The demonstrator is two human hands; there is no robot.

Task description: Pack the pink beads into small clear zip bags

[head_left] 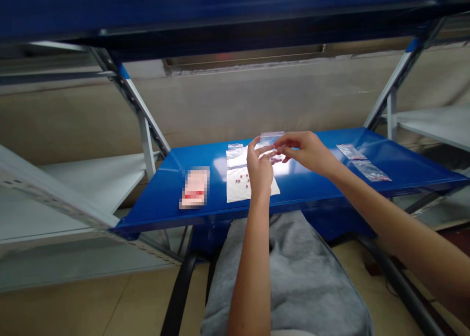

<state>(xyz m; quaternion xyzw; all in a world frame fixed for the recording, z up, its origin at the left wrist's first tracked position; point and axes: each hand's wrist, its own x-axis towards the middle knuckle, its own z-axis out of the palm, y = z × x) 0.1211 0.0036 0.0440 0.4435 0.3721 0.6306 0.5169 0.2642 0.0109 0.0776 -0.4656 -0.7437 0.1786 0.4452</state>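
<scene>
My left hand (260,167) and my right hand (301,150) meet above a blue metal shelf (312,179). Between their fingertips, both hands pinch a small transparent zip bag (270,139). Just below my left hand lies a white sheet (238,189) with several tiny red pieces (242,179) on it. A few transparent bags (236,156) rest on the sheet's far end. To the left lies a pixelated pink-and-white packet (194,187). Right of my right hand lie two narrow transparent bags (362,162) with red marks.
White-and-blue steel shelving uprights (392,86) stand on both sides, with a dark blue shelf (220,18) overhead and white shelves (84,184) beyond. A beige wall (235,101) lies behind. Grey cloth (293,277) covers my lap below the shelf's front edge.
</scene>
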